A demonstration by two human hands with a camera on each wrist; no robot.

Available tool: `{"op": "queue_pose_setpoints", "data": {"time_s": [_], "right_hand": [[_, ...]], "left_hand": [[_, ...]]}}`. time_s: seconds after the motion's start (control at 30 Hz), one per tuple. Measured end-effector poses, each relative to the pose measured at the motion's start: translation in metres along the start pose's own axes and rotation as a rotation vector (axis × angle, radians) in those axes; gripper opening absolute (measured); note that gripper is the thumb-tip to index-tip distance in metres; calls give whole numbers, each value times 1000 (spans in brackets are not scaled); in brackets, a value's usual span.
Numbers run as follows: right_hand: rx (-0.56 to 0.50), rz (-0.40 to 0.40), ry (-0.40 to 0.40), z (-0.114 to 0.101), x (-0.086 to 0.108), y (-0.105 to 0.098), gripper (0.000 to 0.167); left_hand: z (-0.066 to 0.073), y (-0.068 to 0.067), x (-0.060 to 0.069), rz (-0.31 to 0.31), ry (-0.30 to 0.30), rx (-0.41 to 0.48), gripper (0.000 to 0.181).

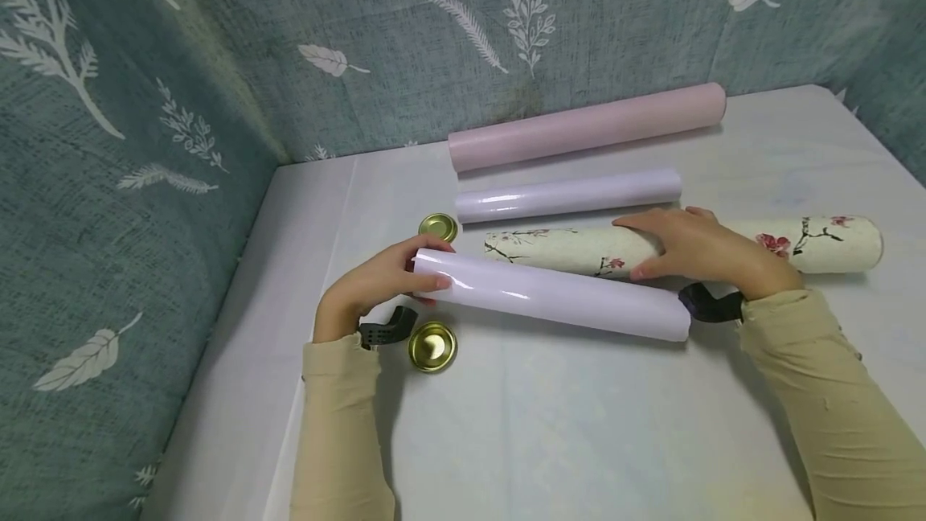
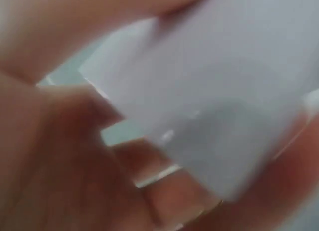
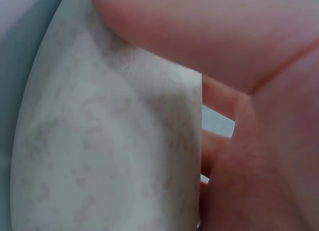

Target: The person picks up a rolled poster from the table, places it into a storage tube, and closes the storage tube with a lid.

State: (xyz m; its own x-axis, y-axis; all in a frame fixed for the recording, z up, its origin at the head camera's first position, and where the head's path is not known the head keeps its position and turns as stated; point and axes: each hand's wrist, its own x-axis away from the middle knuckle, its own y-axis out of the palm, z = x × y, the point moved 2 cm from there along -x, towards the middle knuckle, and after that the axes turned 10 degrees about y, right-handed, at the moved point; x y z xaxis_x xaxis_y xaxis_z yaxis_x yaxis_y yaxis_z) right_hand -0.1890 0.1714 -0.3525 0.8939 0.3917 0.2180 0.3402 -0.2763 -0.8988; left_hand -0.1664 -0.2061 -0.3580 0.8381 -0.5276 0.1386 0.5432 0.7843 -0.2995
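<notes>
My left hand [image 1: 376,284] grips the left end of a glossy, pale lilac-white roll [image 1: 564,297], thumb on the near side. In the left wrist view, blurred, the pale roll [image 2: 214,91] lies among the fingers. My right hand [image 1: 687,248] holds a cream roll with red blossoms and dark branches [image 1: 832,244] around its middle, from above. The right wrist view shows the thumb across this cream roll [image 3: 99,141], with other fingers behind it. The pale roll slants in front of the cream roll and overlaps its left part in the head view.
Behind lie a second, thinner pale glossy roll [image 1: 564,195] and a longer pink roll [image 1: 586,127] near the back curtain [image 1: 405,47]. Two round gold lids [image 1: 432,346] [image 1: 439,227] lie near my left hand on the white table [image 1: 579,432]. Curtain also hangs along the left side.
</notes>
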Motion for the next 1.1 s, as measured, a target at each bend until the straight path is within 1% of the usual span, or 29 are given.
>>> {"op": "queue_pose_setpoints", "data": {"time_s": [0.03,0.07,0.17,0.37,0.43,0.5,0.63,0.73,0.9,1.03,1.1], "right_hand": [[1,2,3,0,0,1,76],[6,3,4,-1,-1,1,77],[27,12,16,-1,-1,5,80],[133,70,46,-1,-6,10,82],[150,80,58,-2,-7,11,83],[155,87,60,-2,-7,12,84],[150,90,53,-2,-8,15,86],[152,95,50,-1,-9,16,85],[151,122,39,2,-12,14,83],[139,135,21,1,-13,11,82],[133,142,16,1,-12,9,82]], "left_hand": [[-2,-2,1,15,7,42,48],[-3,-4,1,32,12,64,49],[-8,-8,2,64,31,105,50],[-10,-16,5,86,81,188,48],[-11,-19,6,100,90,220,48],[-13,-21,8,118,97,234,48],[-19,-25,13,168,90,242,48],[-21,-29,17,215,87,251,47],[-20,-39,19,322,120,288,47],[-20,-43,19,385,138,362,49],[-20,-44,19,398,143,405,50]]}}
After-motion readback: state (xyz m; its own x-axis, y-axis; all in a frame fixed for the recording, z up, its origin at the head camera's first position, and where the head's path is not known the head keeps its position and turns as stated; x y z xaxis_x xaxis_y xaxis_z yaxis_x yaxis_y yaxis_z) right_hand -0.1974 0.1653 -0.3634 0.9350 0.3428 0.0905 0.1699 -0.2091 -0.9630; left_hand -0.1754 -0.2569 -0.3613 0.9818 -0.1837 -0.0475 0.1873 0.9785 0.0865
